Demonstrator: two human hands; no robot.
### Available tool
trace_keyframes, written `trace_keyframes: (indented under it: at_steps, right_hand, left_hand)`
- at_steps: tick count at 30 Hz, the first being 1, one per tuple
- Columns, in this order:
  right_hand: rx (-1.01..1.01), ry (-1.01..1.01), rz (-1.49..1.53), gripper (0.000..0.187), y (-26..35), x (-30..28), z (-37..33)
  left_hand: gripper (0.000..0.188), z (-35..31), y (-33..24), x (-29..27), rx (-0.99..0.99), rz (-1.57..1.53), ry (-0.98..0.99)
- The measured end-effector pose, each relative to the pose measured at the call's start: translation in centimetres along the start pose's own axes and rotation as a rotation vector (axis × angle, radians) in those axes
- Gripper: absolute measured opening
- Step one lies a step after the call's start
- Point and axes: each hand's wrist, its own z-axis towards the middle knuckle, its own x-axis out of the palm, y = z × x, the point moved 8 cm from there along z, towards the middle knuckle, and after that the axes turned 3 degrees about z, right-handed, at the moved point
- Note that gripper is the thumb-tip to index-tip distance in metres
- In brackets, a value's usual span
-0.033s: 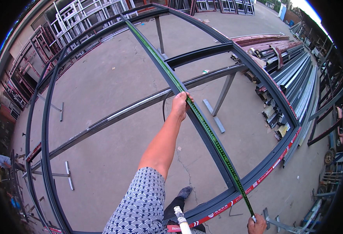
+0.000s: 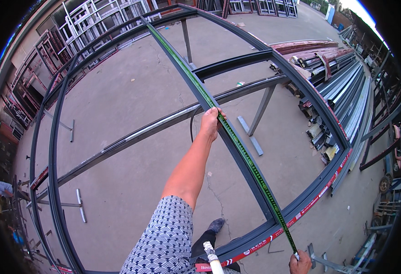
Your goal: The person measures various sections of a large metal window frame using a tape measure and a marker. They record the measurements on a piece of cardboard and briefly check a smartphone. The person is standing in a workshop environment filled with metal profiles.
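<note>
A long dark grey metal bar (image 2: 247, 165) crosses a large window-like frame (image 2: 310, 91) of dark profiles. Along the bar lies the extended green blade of a tape measure (image 2: 255, 171), running from the far end past the red-labelled near rail. My left hand (image 2: 212, 122) is closed around the bar's edge about midway, its fingers pressed over the green blade. At the lower right, beyond the near rail, my right hand (image 2: 301, 264) grips the near end of the tape measure; the part inside the fist is mostly hidden.
Beneath the frame, a grey support beam (image 2: 150, 127) rests on legs. Stacked metal profiles (image 2: 346, 86) lie at right, near a wheeled cart (image 2: 385, 184). More frames (image 2: 102, 20) lean at the back left. A white-tipped rod (image 2: 213, 258) stands close in front. A person (image 2: 3, 188) bends at far left.
</note>
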Motion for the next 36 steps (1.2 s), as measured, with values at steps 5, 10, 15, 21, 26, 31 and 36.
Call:
trace_keyframes:
  at_steps: [5, 10, 15, 21, 26, 31, 36]
  right_hand:
    - [-0.009, -0.004, 0.003, 0.043, 0.3, -0.1, 0.0]
    - [-0.038, -0.032, 0.016, 0.042, 0.5, -0.1, 0.0]
    - [-0.062, -0.010, 0.015, 0.043, 1.3, -0.4, -0.1]
    - [-0.076, -0.015, -0.031, 0.045, 0.8, 0.1, 0.0]
    - [-0.052, -0.004, 0.003, 0.044, 1.1, -0.2, 0.1]
    - [-0.059, -0.009, 0.001, 0.043, 1.3, -0.2, 0.2]
    - [-0.020, -0.004, 0.008, 0.044, 1.8, -0.4, 0.3]
  left_hand:
    - [0.024, 0.3, -0.1, -0.1, 0.012, -0.025, 0.028]
    - [0.023, 0.5, -0.1, -0.3, -0.006, -0.027, 0.016]
    - [0.022, 0.5, -0.3, -0.3, -0.004, -0.030, 0.023]
    - [0.022, 0.6, -0.4, -0.3, -0.016, -0.041, 0.027]
    - [0.022, 0.7, -0.5, -0.3, -0.020, -0.023, 0.030]
    - [0.022, 0.8, -0.5, -0.5, -0.024, -0.025, 0.027]
    - [0.022, 0.8, -0.6, -0.4, -0.014, -0.044, 0.033]
